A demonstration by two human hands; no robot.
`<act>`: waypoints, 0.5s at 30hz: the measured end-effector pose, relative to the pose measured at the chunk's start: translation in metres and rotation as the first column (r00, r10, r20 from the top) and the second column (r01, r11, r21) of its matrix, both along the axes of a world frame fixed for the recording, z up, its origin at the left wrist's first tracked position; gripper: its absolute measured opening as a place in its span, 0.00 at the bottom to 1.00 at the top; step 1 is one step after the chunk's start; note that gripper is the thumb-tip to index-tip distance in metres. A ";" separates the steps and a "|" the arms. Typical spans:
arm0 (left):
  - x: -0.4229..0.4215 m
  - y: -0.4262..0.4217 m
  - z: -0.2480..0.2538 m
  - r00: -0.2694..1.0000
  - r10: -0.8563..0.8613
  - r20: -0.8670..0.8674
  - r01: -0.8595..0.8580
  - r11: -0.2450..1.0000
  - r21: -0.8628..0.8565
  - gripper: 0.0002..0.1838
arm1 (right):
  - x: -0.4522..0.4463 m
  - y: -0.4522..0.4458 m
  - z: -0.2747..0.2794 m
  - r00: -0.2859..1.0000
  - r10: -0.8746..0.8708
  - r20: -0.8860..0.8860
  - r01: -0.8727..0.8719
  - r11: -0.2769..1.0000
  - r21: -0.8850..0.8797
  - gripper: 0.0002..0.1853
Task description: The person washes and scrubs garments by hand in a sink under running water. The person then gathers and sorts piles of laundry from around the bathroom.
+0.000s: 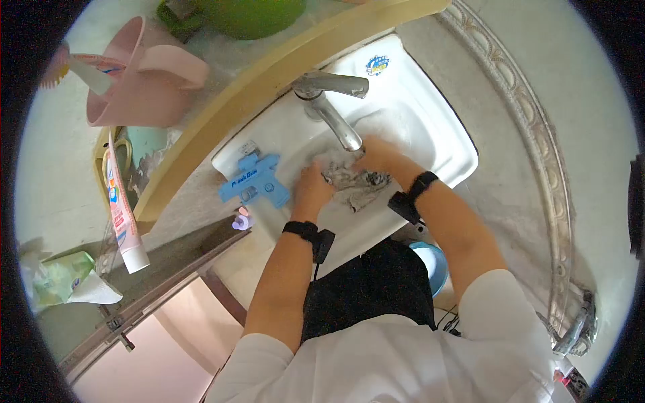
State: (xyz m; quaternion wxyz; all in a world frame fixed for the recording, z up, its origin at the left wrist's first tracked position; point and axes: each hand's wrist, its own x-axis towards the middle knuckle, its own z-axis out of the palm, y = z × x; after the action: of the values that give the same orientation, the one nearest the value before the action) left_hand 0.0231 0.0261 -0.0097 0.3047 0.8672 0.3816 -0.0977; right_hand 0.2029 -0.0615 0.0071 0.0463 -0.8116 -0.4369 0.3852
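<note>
A wet grey-white cloth (356,187) with dark patches lies bunched in the white sink (430,127), below the metal faucet (339,121). My left hand (313,183) grips the cloth's left side, its fingers curled against it. On the cloth's upper right, my right hand (381,157) is closed on it near the spout, partly blurred. Black bands with small boxes are round both wrists. A blue shirt-shaped packet (256,181) rests on the sink's left rim.
Above the sink runs a yellowish shelf edge (269,60). A pink cup (151,84) with brushes, a green container (252,13) and a toothpaste tube (121,208) are at the upper left. A blue basin (438,269) shows below the sink.
</note>
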 end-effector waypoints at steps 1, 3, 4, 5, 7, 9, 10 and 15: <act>-0.001 -0.003 0.006 0.997 -0.001 -0.074 0.000 1.000 -0.007 0.33 | 0.006 -0.007 -0.005 1.000 0.002 0.005 -0.002 1.000 0.000 0.31; -0.003 -0.010 0.014 0.989 0.003 -0.145 -0.006 1.000 -0.018 0.39 | 0.013 -0.022 -0.011 0.977 0.190 -0.095 -0.104 0.817 0.567 0.25; -0.003 -0.012 0.018 0.992 -0.007 -0.128 0.003 0.999 -0.033 0.41 | 0.015 -0.027 -0.016 0.977 0.191 -0.093 -0.106 0.817 0.566 0.25; -0.003 -0.013 0.019 0.994 -0.017 -0.111 0.012 0.999 -0.047 0.44 | 0.008 -0.025 0.013 0.988 0.076 -0.138 -0.029 0.948 0.318 0.23; 0.002 -0.010 0.019 0.996 0.009 -0.088 -0.022 0.989 -0.146 0.45 | -0.005 -0.022 0.022 0.988 -0.049 -0.148 0.056 0.997 0.046 0.21; 0.002 -0.009 0.013 0.996 0.039 -0.076 -0.057 0.967 -0.248 0.45 | -0.018 -0.022 0.005 0.992 0.121 0.043 -0.120 0.992 -0.025 0.20; 0.002 -0.009 0.007 0.999 0.033 -0.024 -0.037 0.980 -0.197 0.40 | -0.021 -0.025 0.002 0.992 0.121 0.041 -0.120 0.992 -0.023 0.20; -0.012 -0.008 0.014 0.926 0.315 0.207 -0.115 0.759 -0.641 0.29 | -0.010 -0.049 0.018 0.940 -0.153 -0.304 0.258 0.905 0.340 0.18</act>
State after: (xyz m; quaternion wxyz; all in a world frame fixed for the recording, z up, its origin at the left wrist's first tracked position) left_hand 0.0114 0.0181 0.0044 0.6352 0.6734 0.3753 -0.0471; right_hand 0.1929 -0.1109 0.0247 0.3002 -0.7692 -0.4031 0.3947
